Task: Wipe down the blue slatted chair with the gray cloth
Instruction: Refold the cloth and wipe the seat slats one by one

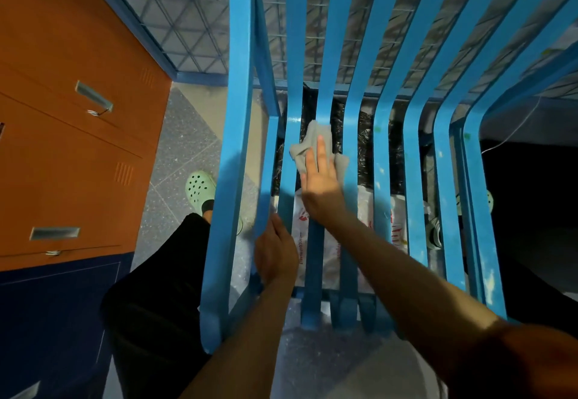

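The right grip (319,179), fingers straight and released, presses the cloth (312,137) against the chair (233,117) slats, the cloth beneath its fingertips. The left grip (275,250) clasps the chair lower down.

left hand (275,248) curled gripping, right hand (319,176) flat, fingers extended

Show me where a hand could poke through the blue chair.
Between the chair slats right of the cloth, the gaps are open. The wide gap by the left side rail, beyond the left hand, is open too. Crowded: where the right hand presses the cloth and the left hand grips a slat.
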`<action>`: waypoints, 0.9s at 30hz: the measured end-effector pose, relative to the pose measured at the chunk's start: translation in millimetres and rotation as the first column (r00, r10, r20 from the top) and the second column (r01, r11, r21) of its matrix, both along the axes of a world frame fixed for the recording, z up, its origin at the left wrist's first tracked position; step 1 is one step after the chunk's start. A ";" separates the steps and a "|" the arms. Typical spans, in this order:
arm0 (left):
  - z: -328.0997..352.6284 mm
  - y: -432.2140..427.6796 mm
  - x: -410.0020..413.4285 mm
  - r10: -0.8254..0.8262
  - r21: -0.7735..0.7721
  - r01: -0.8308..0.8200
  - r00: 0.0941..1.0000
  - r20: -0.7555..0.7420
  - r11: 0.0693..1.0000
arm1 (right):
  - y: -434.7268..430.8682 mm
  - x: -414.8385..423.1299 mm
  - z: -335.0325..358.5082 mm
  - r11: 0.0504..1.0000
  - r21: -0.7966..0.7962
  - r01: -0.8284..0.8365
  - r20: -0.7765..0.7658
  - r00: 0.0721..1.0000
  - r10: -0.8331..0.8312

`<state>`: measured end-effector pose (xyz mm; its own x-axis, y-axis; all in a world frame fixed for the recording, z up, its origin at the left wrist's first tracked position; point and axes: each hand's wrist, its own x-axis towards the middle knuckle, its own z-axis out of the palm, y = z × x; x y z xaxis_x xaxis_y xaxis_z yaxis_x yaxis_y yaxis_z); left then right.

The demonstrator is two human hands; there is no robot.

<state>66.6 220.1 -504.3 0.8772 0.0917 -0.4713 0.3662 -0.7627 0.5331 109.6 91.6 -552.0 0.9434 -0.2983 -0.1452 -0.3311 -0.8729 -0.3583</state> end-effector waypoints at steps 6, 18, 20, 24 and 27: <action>4.6 -1.2 2.0 -0.007 -0.010 0.007 1.000 -0.025 1.000 | -20.0 36.2 15.8 0.996 0.019 0.092 -0.060 0.994 -0.090; 2.4 -0.6 0.6 -0.005 0.013 0.005 1.000 0.001 1.000 | 11.8 5.1 0.6 0.925 0.302 0.232 0.190 0.936 -0.296; -0.5 -0.4 -0.1 -0.003 0.016 0.003 1.000 0.004 1.000 | 9.5 7.9 1.2 0.938 0.265 0.225 0.249 0.924 -0.292; -3.1 -0.6 -0.1 0.001 0.006 -0.001 1.000 0.008 1.000 | -5.9 31.4 15.8 0.730 0.552 0.404 0.075 0.847 -0.526; -2.2 -1.0 0.3 -0.006 0.016 0.006 1.000 -0.002 1.000 | -29.0 53.3 15.7 0.572 0.653 0.497 -0.071 0.792 -0.607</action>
